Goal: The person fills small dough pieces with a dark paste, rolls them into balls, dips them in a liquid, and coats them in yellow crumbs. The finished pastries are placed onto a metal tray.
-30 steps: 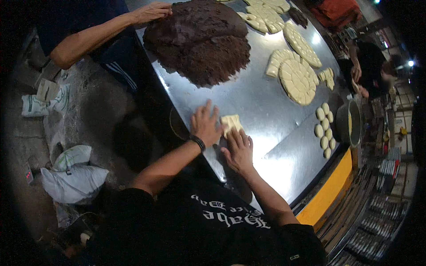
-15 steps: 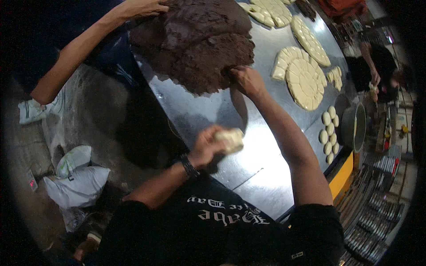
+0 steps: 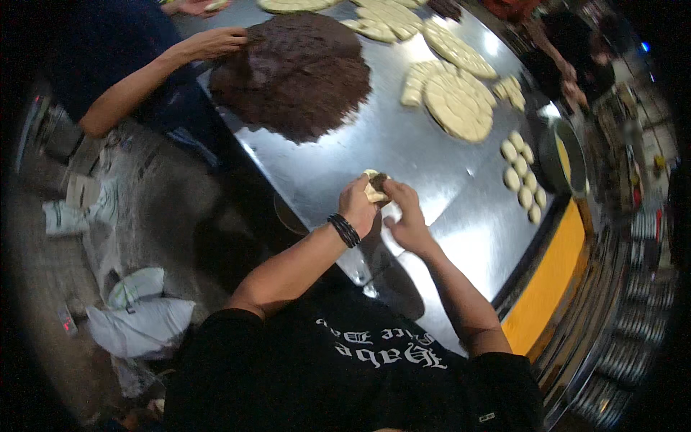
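Low over the steel table, my left hand [image 3: 358, 209] cups a piece of pale dough [image 3: 373, 193] in its closed fingers. A lump of brown filling [image 3: 378, 181] sits on that dough. My right hand [image 3: 409, 219] is beside it, fingertips pinched against the filling and thumb held lower. Beyond both hands spreads a big mound of the same dark brown filling [image 3: 295, 75], crumbly at its edge. The underside of the dough is hidden by my left hand.
A co-worker's hand [image 3: 216, 43] touches the mound's left side. Scored pale dough rounds [image 3: 461, 108] lie on the steel table [image 3: 331, 162]. Several small dough balls [image 3: 525, 176] sit at the right, beside a round metal bowl [image 3: 563, 155]. White bags [image 3: 144, 324] rest on the floor, left.
My right hand has left the mound's edge and come back to the dough in my left hand, bringing brown filling onto it. The view has shifted slightly.
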A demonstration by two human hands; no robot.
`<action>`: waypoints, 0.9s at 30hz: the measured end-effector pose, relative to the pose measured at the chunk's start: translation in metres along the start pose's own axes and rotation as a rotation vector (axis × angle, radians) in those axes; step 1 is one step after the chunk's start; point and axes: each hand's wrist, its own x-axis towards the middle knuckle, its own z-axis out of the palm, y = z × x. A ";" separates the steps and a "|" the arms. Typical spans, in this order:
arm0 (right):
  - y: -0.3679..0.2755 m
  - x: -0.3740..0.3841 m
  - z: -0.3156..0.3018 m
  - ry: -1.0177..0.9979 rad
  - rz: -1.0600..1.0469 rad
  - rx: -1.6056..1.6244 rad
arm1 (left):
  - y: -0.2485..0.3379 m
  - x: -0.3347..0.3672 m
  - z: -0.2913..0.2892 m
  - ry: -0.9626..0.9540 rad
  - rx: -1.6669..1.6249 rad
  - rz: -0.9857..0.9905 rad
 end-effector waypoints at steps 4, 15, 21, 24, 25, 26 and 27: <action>-0.031 -0.058 -0.043 -0.027 0.043 -0.224 | -0.060 -0.039 0.007 0.038 0.126 -0.036; -0.039 -0.107 -0.063 0.219 0.132 0.248 | -0.082 -0.073 0.043 -0.206 0.071 -0.074; -0.017 -0.093 -0.064 0.669 0.410 0.706 | -0.060 -0.057 0.020 -0.241 0.046 -0.070; -0.011 -0.083 -0.068 0.327 0.651 0.678 | -0.039 -0.054 0.025 -0.475 0.114 -0.118; -0.011 -0.078 -0.068 0.142 0.735 0.740 | -0.038 -0.054 0.025 -0.489 0.183 -0.121; 0.003 -0.080 -0.060 0.040 0.733 0.737 | -0.039 -0.054 0.025 -0.507 0.253 -0.126; 0.001 -0.083 -0.056 0.136 0.746 0.777 | -0.041 -0.054 0.024 -0.521 0.324 -0.133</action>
